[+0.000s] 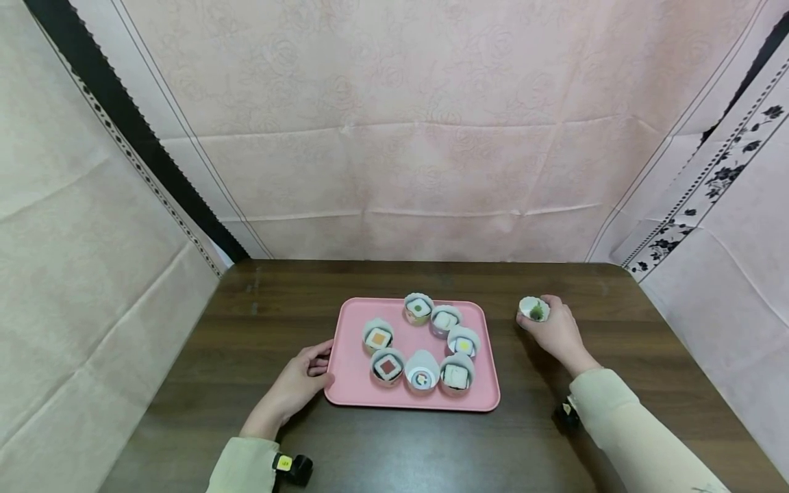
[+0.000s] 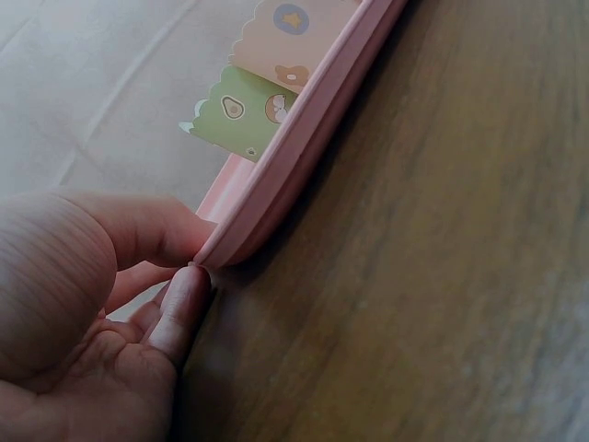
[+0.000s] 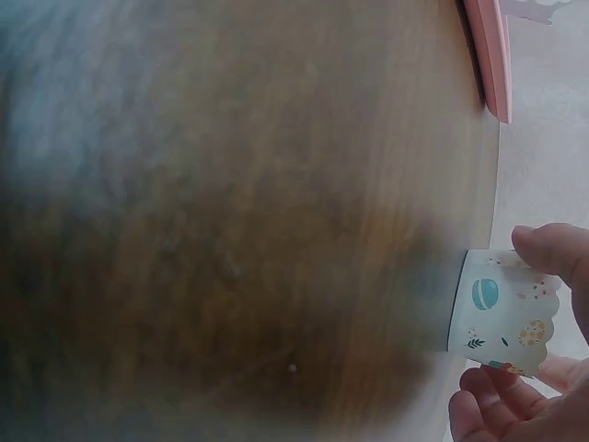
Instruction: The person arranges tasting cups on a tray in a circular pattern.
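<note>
In the head view, my left hand [image 1: 297, 383] pinches the left edge of a pink tray [image 1: 335, 392] between thumb and fingers. The left wrist view shows the tray rim [image 2: 276, 170] caught at its corner, with a green printed paper cupcake cup [image 2: 241, 112] standing inside. Over to the right, my right hand [image 1: 555, 332] grips a white paper cupcake cup [image 1: 527, 308] with something green inside it. From the right wrist, that white cup [image 3: 502, 308] shows a scalloped rim and small macaron and leaf prints, with thumb and fingers on opposite sides.
Several more cupcake cups, such as one with an orange square [image 1: 379, 337], stand in a rough ring on the tray. The dark wooden table [image 1: 259, 308] runs under everything. Pale patterned cloth [image 1: 394, 171] hangs behind and at both sides.
</note>
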Motion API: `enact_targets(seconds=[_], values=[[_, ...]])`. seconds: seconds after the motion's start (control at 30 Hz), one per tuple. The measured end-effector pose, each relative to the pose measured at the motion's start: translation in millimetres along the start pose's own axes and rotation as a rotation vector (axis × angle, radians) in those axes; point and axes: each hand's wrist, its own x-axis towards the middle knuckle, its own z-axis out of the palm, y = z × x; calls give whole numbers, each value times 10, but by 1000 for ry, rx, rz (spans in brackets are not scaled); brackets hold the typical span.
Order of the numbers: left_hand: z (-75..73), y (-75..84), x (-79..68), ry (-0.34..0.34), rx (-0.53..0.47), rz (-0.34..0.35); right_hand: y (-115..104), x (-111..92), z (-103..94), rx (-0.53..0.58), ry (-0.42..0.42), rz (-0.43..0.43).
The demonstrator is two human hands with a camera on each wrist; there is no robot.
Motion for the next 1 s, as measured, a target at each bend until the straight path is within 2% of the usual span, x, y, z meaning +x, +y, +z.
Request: enact_targets(seconds=[0.5, 1.0], values=[[1, 1, -12, -2, -4, 3, 25, -3, -7, 3, -44, 14], [-3, -5, 2, -10, -5, 18, -14, -24, -22, 27, -24, 18]])
